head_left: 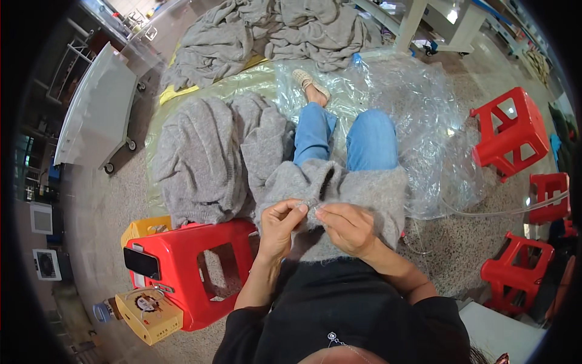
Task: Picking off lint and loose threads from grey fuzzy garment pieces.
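Across my lap lies a grey fuzzy knit garment (379, 191), probably a sweater, reaching over my thighs. My left hand (280, 225) pinches its edge between thumb and fingers. Close beside it, my right hand (348, 225) pinches the same edge, with fingers bent inward. The two sets of fingertips are a small gap apart, with a bit of the knit between them. Just beyond the hands the fabric folds up around a dark opening. Whether the fingers also hold something small cannot be made out.
Grey knitwear (200, 158) is heaped at my left, partly over a red plastic stool (182, 249). A black phone (141, 262) and scissors rest on the stool, beside a yellow box (151, 315). Plastic sheeting (424, 121) covers the floor ahead, under a larger knit pile (273, 33). Red stools (515, 130) stand right.
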`<control>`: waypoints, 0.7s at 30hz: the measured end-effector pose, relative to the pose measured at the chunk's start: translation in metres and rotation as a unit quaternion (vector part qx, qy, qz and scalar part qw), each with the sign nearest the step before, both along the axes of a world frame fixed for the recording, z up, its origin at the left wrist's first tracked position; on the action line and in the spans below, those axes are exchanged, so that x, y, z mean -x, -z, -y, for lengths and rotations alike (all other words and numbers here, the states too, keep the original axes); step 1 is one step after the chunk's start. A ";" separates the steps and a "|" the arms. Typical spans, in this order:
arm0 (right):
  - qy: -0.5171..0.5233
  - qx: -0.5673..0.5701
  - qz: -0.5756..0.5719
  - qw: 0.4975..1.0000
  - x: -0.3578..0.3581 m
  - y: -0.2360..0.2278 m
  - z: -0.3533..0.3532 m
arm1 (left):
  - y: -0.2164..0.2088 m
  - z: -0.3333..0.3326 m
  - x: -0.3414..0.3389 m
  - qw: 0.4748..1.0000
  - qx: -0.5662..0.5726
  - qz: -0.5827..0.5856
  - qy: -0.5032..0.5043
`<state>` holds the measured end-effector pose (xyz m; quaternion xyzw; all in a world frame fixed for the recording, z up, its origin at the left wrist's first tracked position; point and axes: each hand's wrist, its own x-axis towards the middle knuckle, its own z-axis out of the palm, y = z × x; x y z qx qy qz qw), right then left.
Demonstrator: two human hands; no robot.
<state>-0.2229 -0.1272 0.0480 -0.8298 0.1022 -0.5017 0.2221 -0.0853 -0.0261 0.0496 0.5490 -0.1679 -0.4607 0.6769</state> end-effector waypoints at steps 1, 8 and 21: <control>-0.030 -0.023 -0.012 0.999 0.003 -0.003 -0.002 | 0.003 0.000 -0.001 1.000 0.000 0.013 -0.014; -0.447 -0.284 -0.065 0.846 0.016 -0.033 -0.006 | -0.015 0.003 -0.005 0.999 -0.001 -0.046 0.005; -0.049 -0.017 0.004 0.999 -0.008 -0.015 -0.001 | -0.016 -0.007 0.008 0.998 0.054 -0.027 -0.012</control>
